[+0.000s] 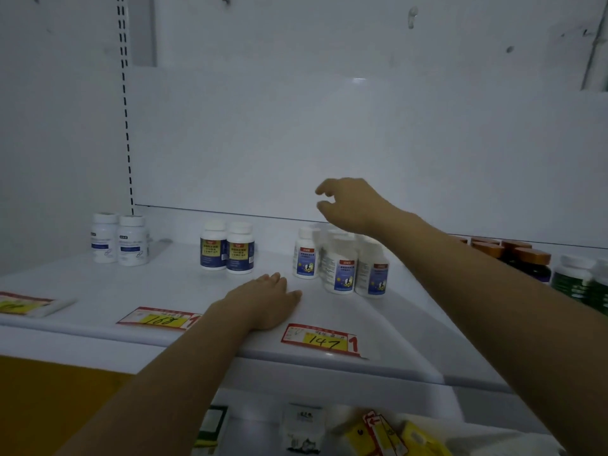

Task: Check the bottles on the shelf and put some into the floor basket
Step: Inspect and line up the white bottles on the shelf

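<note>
Behind everything, a white back panel (329, 126) fills the upper half of the view, with a slotted upright (126, 126) down its left side. Below it the white shelf (115, 287) runs the full width, with all the bottles standing toward its rear. The right hand (352, 205) hangs in the air above the blue-labelled cluster (340, 268) of white bottles right of centre. Its fingers are loosely curled and apart from the thumb, holding nothing. The left hand (263, 301) lies palm down on the bare shelf near the front edge, fingers straight, just in front and left of that cluster. A navy-labelled pair (227, 248) stands side by side at the centre, and a pale-labelled pair (120, 240) at the far left by the upright. At the right edge, past the right forearm, stand brown-capped bottles (526, 261) and green bottles (572, 278). Along the front lip lie the 168 tag (161, 319) beside the left wrist, the 147 tag (320, 339), and a third tag (23, 304) too blurred to read. Under the shelf, small packets (302, 422) show dimly.
</note>
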The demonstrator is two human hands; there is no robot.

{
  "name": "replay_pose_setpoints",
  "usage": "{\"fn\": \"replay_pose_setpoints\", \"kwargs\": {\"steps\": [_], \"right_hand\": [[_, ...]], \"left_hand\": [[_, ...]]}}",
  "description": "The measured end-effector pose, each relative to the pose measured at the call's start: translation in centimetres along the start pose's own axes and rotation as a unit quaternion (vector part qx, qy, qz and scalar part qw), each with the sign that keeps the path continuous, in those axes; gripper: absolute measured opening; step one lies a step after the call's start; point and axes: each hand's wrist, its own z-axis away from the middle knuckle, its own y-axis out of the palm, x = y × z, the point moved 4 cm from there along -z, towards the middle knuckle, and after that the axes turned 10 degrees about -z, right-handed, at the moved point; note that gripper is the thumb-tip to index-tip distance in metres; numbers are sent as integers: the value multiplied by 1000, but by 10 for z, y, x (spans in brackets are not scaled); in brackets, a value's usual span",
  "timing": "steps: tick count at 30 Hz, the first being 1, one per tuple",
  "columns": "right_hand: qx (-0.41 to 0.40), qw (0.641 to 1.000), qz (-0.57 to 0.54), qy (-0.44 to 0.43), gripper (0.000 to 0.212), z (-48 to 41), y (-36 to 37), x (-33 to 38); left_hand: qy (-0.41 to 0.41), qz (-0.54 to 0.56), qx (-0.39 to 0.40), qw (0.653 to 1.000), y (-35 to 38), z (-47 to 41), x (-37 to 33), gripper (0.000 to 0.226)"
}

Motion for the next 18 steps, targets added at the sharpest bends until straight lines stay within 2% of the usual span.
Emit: {"fn": "replay_pose_setpoints", "kwargs": {"steps": [3, 6, 9, 14, 18], "right_hand": [[89, 993, 81, 4, 42, -29, 37, 13], [172, 958, 225, 43, 34, -36, 74, 5], [152, 948, 277, 28, 29, -35, 83, 2], [120, 981, 151, 27, 44, -30, 67, 3], [98, 993, 62, -16, 48, -23, 47, 15]], "left_hand": [[0, -9, 3, 1000, 1, -1, 0, 62], [-6, -6, 11, 1000, 0, 0, 0, 62], [-2, -9, 13, 1000, 0, -1, 0, 62], [2, -8, 10, 1000, -1, 1, 0, 61], [-1, -5, 13, 1000, -1, 0, 0, 62]]}}
